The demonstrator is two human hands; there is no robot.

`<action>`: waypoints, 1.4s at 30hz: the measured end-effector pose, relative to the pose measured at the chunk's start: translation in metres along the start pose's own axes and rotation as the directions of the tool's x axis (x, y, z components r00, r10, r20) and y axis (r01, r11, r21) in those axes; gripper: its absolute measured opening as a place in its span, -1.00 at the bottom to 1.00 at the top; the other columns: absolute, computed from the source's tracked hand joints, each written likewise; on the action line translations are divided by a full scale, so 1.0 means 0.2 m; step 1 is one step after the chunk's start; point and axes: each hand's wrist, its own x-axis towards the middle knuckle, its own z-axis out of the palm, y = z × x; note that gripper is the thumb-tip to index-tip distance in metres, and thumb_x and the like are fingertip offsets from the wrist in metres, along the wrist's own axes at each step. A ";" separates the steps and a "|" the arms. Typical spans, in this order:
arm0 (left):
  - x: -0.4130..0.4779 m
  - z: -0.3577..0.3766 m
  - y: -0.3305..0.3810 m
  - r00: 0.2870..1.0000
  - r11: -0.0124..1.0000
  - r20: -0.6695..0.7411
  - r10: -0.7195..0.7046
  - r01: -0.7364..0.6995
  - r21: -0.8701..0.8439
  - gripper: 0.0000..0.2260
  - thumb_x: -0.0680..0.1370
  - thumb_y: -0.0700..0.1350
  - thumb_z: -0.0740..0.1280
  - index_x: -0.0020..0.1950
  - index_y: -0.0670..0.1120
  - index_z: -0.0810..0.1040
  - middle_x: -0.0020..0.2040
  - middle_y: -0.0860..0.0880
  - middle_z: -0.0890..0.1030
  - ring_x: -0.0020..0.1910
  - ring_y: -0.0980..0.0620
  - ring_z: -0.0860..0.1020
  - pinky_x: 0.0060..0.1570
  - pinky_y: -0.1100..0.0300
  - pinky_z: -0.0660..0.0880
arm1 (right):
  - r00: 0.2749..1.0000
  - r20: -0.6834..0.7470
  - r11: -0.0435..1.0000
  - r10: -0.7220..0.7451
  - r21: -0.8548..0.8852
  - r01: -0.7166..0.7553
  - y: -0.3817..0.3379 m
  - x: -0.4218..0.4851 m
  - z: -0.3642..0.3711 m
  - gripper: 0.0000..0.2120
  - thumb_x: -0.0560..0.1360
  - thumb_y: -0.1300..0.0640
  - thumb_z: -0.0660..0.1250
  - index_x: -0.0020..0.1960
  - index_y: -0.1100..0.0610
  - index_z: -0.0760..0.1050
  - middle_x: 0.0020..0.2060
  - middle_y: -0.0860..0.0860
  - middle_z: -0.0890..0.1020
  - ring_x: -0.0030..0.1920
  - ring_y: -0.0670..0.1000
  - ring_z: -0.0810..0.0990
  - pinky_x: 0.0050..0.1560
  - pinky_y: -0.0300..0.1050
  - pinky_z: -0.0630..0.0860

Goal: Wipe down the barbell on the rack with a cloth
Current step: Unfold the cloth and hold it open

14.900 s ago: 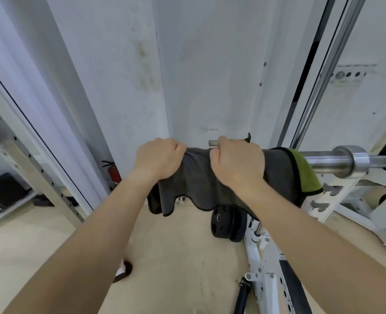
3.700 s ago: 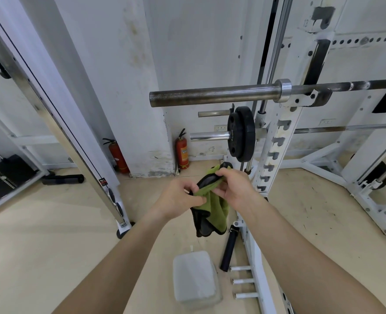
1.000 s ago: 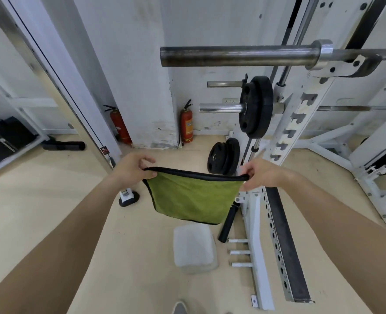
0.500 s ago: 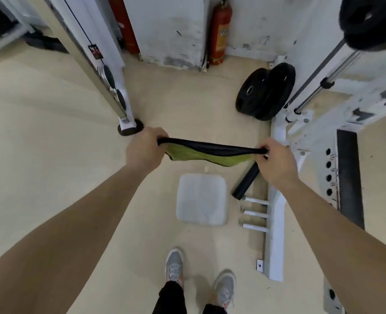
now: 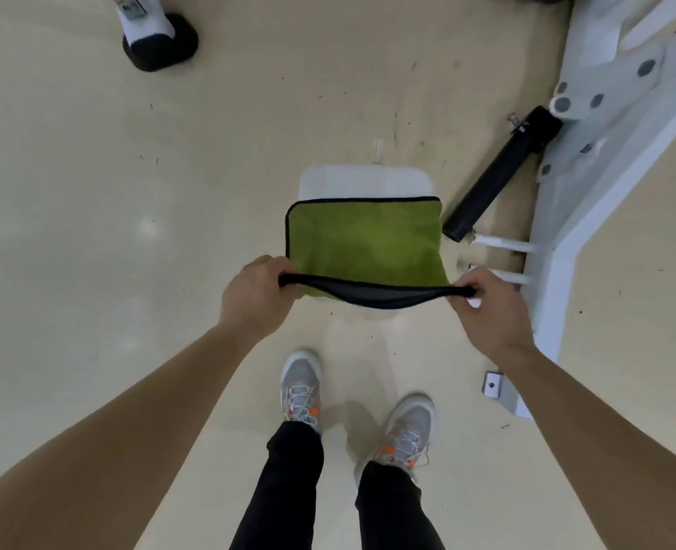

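I look straight down at the floor. A green cloth [image 5: 364, 240] with a black edge and dark grey back is stretched flat between my hands, folded in half. My left hand [image 5: 258, 295] pinches its near left corner and my right hand [image 5: 491, 311] pinches its near right corner. The cloth hangs low over a white square box [image 5: 368, 178] on the floor, covering most of it. The barbell is out of view.
The white rack base [image 5: 590, 200] runs along the right, with short white pegs [image 5: 503, 242] sticking out. A black cylinder [image 5: 499, 176] lies beside it. A black-footed white post [image 5: 153, 37] stands at top left. My two grey shoes [image 5: 352, 402] are below the cloth.
My view has tilted further down, so the barbell, plates and extinguishers have left the frame. The cloth has dropped lower, over the white box, still held by both hands.
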 end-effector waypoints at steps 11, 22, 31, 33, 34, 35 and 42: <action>0.63 0.15 -0.02 0.925 0.821 0.047 -0.376 0.356 -0.446 -0.37 0.48 0.16 0.46 0.43 -0.07 0.33 0.35 -0.05 0.50 0.30 -0.10 0.50 0.13 0.10 0.43 | 0.980 -0.016 0.972 0.199 0.132 -0.195 -0.11 0.74 0.22 -0.47 0.44 -0.15 0.41 0.32 0.04 0.39 0.21 0.04 0.53 0.12 0.06 0.55 0.10 -0.06 0.48; 0.49 0.24 -0.01 0.846 0.650 0.020 -0.533 0.424 -0.631 -0.80 0.51 -0.04 0.47 0.08 -0.06 0.58 -0.12 0.07 0.60 0.00 -0.06 0.62 -0.21 0.21 0.49 | 0.885 0.208 0.626 0.415 0.641 -0.444 -0.22 0.58 0.24 -0.77 0.43 0.18 0.50 0.07 0.12 0.59 -0.01 0.08 0.69 0.02 0.10 0.68 0.12 0.15 0.62; 0.26 0.06 0.50 0.969 0.493 0.132 -0.207 0.220 -0.841 -0.86 0.55 -0.12 0.33 0.04 -0.16 0.49 -0.13 -0.07 0.61 -0.18 -0.06 0.61 -0.23 0.13 0.56 | 0.930 0.267 0.647 0.254 0.667 -0.369 -0.80 0.36 0.28 -0.92 0.48 0.16 0.28 -0.05 0.05 0.52 -0.17 0.08 0.64 -0.21 0.08 0.58 -0.20 0.03 0.52; 0.27 0.04 0.55 0.966 0.365 0.211 -0.151 0.253 -0.896 -0.88 0.56 -0.16 0.28 0.02 -0.21 0.46 -0.16 -0.05 0.56 -0.18 -0.01 0.56 -0.21 0.14 0.53 | 0.954 0.150 0.725 0.260 0.623 -0.295 -0.84 0.34 0.22 -0.91 0.51 0.08 0.28 -0.02 0.05 0.53 -0.18 0.01 0.63 -0.22 0.03 0.58 -0.25 -0.06 0.53; 0.28 0.03 0.58 0.964 0.330 0.246 -0.105 0.267 -0.905 -0.92 0.55 -0.18 0.28 0.00 -0.18 0.46 -0.18 -0.04 0.55 -0.19 0.01 0.55 -0.21 0.15 0.51 | 0.963 0.083 0.756 0.257 0.604 -0.254 -0.84 0.33 0.18 -0.88 0.52 0.05 0.28 -0.01 0.05 0.54 -0.20 -0.03 0.62 -0.24 -0.02 0.58 -0.28 -0.09 0.52; 0.29 0.03 0.60 0.960 0.296 0.276 -0.054 0.280 -0.913 -0.95 0.55 -0.18 0.27 -0.03 -0.14 0.47 -0.20 -0.04 0.55 -0.21 0.01 0.54 -0.23 0.14 0.50 | 0.969 0.019 0.775 0.248 0.597 -0.210 -0.84 0.32 0.14 -0.87 0.53 0.04 0.28 0.00 0.06 0.55 -0.23 -0.07 0.61 -0.28 -0.07 0.58 -0.31 -0.09 0.53; 0.36 0.06 0.32 0.872 0.282 0.389 -0.298 0.470 -0.837 -0.75 0.60 -0.04 0.18 -0.03 -0.13 0.60 -0.10 -0.05 0.64 -0.08 -0.08 0.57 -0.04 0.05 0.50 | 0.956 0.280 0.869 0.084 0.450 -0.208 -0.82 0.25 0.37 -0.64 0.55 -0.01 0.26 0.27 0.14 0.50 -0.01 0.01 0.62 0.10 0.05 0.60 0.16 0.11 0.57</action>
